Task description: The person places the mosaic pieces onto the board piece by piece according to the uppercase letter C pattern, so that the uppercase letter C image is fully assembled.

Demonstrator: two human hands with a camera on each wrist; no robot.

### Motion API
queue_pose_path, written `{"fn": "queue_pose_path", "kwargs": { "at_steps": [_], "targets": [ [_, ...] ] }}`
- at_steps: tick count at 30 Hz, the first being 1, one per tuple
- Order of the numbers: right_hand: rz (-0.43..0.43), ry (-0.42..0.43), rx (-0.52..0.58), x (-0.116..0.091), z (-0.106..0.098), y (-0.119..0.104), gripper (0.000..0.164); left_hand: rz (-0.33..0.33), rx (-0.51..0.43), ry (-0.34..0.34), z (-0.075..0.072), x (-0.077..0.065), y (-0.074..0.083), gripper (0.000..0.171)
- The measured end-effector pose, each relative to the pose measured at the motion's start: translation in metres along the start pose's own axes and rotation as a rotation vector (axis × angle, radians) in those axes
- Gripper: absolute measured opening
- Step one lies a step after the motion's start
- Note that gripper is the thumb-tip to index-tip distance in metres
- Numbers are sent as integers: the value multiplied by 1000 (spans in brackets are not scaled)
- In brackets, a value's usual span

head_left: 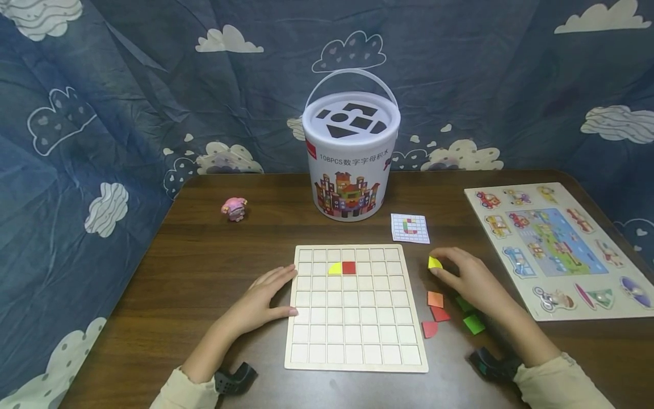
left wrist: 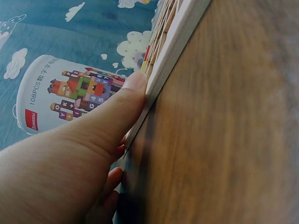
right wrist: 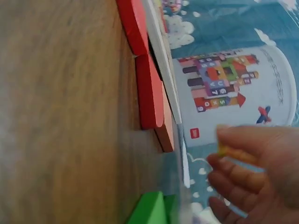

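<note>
A square wooden grid board [head_left: 357, 324] lies on the table, with a yellow quarter-round tile [head_left: 335, 268] and a red square tile [head_left: 348, 267] side by side in its second row. My left hand [head_left: 263, 298] rests at the board's left edge, thumb and fingertips touching it. To the right of the board, my right hand [head_left: 472, 281] pinches a yellow tile [head_left: 434, 263] between thumb and fingers. Below that hand lie an orange tile [head_left: 435, 299], a red tile [head_left: 439, 313], a red rounded tile [head_left: 430, 329] and green tiles [head_left: 474, 324].
Behind the board stands a white lidded bucket [head_left: 349, 159] with a raised handle. A small pattern card [head_left: 410, 228] lies before it. A picture puzzle board [head_left: 567, 250] is at the right, and a pink figurine [head_left: 235, 209] at the back left. Cloud-printed cloth hangs behind.
</note>
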State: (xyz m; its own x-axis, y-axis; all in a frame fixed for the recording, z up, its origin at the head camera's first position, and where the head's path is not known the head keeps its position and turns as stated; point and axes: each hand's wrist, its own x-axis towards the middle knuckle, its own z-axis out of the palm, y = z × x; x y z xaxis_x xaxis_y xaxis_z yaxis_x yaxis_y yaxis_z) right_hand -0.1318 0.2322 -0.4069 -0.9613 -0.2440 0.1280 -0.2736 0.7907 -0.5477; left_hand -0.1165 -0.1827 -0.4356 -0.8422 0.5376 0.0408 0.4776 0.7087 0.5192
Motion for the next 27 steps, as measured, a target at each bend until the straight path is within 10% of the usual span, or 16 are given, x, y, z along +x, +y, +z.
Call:
{"fn": "queue_pose_path", "kwargs": {
  "at_steps": [14, 27],
  "targets": [
    [-96, 32, 152, 22, 3, -60, 33, -7, 1, -3, 0, 0, 0, 77],
    [-177, -60, 209, 48, 47, -79, 31, -19, -5, -4, 0, 0, 0, 78]
  ]
}}
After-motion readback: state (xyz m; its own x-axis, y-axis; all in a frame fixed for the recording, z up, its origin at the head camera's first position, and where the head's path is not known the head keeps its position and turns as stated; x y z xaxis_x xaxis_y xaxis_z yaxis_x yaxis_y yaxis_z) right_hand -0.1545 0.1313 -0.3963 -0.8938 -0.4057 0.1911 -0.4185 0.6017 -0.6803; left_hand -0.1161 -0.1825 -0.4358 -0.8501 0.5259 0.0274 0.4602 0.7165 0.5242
